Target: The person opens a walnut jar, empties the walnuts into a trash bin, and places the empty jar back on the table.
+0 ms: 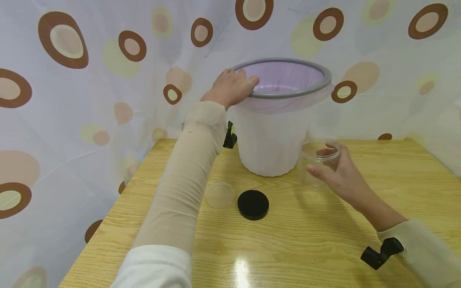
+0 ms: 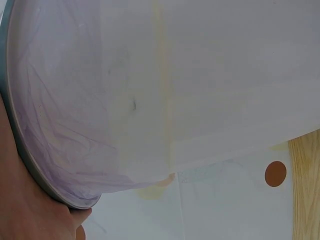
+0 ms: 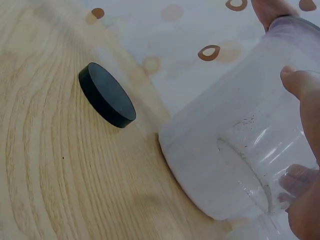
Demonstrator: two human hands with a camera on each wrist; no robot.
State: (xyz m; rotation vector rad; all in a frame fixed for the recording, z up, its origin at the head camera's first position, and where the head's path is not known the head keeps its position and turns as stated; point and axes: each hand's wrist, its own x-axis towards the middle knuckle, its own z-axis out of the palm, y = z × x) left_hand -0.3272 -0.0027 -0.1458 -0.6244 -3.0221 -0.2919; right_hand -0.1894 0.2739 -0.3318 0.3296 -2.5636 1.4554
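Observation:
A white trash can (image 1: 270,136), lined with a thin purple bag (image 1: 281,74) under a grey rim ring (image 1: 288,95), stands on the wooden table. My left hand (image 1: 232,86) grips the near left part of that rim, fingers curled over it. In the left wrist view the trash can's wall (image 2: 225,75) fills most of the picture. Just right of the trash can, my right hand (image 1: 342,172) holds a clear plastic jar (image 1: 315,172), thumb on the near side and fingers round the far side. The jar has no lid on it, and its mouth faces up.
A round black lid (image 1: 253,205) lies on the table (image 1: 288,248) in front of the trash can. To its left is a thin clear disc (image 1: 220,195), partly beside my left sleeve. A patterned curtain (image 1: 108,100) hangs behind and at the left.

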